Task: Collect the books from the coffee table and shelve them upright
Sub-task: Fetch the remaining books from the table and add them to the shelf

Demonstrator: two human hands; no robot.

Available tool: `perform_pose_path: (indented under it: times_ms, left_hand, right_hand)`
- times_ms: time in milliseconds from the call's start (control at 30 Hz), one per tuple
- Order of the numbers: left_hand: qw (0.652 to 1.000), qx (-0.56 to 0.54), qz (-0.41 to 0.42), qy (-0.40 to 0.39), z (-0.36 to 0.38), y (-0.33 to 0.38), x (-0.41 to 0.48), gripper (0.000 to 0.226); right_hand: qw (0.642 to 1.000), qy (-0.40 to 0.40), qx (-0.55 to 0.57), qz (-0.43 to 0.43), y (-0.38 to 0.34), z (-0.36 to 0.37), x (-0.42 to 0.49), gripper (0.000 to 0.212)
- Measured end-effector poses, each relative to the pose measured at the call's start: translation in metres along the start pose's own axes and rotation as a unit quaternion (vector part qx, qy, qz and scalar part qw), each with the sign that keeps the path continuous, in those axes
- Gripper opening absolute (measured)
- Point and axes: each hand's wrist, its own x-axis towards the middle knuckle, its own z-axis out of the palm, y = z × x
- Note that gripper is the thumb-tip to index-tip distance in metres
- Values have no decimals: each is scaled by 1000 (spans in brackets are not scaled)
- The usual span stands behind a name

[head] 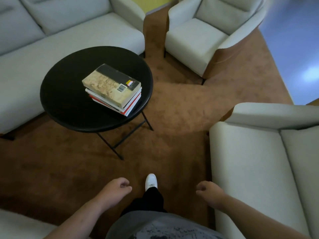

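Nearest to me, my left hand (119,187) and my right hand (209,190) hang low over the brown carpet (172,144), each with its fingers (125,185) loosely curled and holding nothing. Between the 2 hands I see 1 white shoe (151,182) planted on the carpet below a dark trouser leg. A pale armchair (250,169) stands just beside my right hand. Further ahead and to the left stands the round black desk (69,118) on thin dark legs. The books (112,87) lie flat on it in 1 stack, right of its middle and well apart from both hands; the top book is thick, with a sandy and black cover and a barcode. Beyond the desk I see a pale sofa (69,37) and a 2nd pale armchair (195,40).
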Motion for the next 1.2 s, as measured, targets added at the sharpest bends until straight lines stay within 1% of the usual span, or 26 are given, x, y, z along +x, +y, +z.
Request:
perform_pose_path:
  times_ms: [100, 233, 267, 333, 433, 533, 567, 600, 633, 667, 700, 733, 800, 833, 900, 967, 1033, 1100, 1133, 1167, 1200]
  left_hand:
    - [1000, 3, 0, -1, -26, 26, 24, 40]
    - [1000, -5, -6, 10, -58, 57, 50, 40]
    - [1000, -6, -9, 14, -65, 64, 55, 40]
    - [999, -14, -22, 27, -76, 76, 64, 39]
    - [998, -30, -43, 47, -88, 90, 78, 35]
    - [992, -81, -63, 67, -95, 109, 88, 17]
    - [988, -113, -73, 73, -98, 116, 91, 14]
    - [982, -150, -81, 78, -100, 122, 93, 18]
    - [973, -193, -95, 88, -101, 127, 97, 27]
    - [961, -232, -111, 106, -102, 132, 102, 36]
    - [949, -264, -121, 125, -102, 138, 106, 39]
    - [937, -292, -128, 144, -101, 143, 110, 38]
    - [909, -347, -139, 182, -102, 160, 114, 37]
    - [896, -372, -137, 200, -103, 166, 116, 40]
    - [869, -418, -128, 233, -108, 174, 121, 47]
    - [822, -478, -128, 282, -118, 179, 126, 53]
    - [761, -539, -126, 337, -134, 184, 131, 53]
    - [721, -567, -116, 380, -151, 190, 137, 52]
    - [710, -578, -106, 388, -159, 190, 142, 51]
    - [701, -590, -96, 389, -166, 192, 144, 47]
    - [693, -609, -82, 378, -171, 191, 148, 39]
  right_hand:
    - [1000, 2, 1, -12, -36, -40, 27, 34]
    - [999, -16, 11, -27, -75, -79, 60, 19]
    - [999, -19, 2, -33, -82, -87, 69, 19]
    - [998, -33, -17, -41, -95, -104, 88, 28]
    - [996, -54, -42, -49, -114, -132, 115, 32]
    - [993, -74, -70, -59, -132, -163, 142, 29]
    - [991, -82, -83, -63, -140, -176, 152, 25]
    - [989, -89, -96, -68, -147, -188, 161, 18]
    - [987, -93, -109, -79, -155, -202, 169, 10]
    - [984, -96, -122, -89, -164, -215, 175, 5]
    - [982, -96, -132, -96, -173, -228, 181, 6]
    - [980, -97, -140, -104, -181, -240, 187, 5]
    - [973, -90, -165, -136, -201, -262, 202, 23]
    - [967, -93, -183, -154, -211, -272, 210, 28]
    - [956, -105, -206, -183, -235, -287, 222, 30]
    - [955, -114, -190, -199, -262, -294, 231, 30]
    - [956, -134, -147, -218, -295, -295, 233, 23]
    - [949, -158, -130, -239, -332, -292, 231, 20]
    - [946, -170, -123, -249, -351, -287, 232, 23]
    - [941, -176, -118, -262, -369, -281, 231, 31]
    - [937, -180, -116, -275, -387, -273, 230, 46]
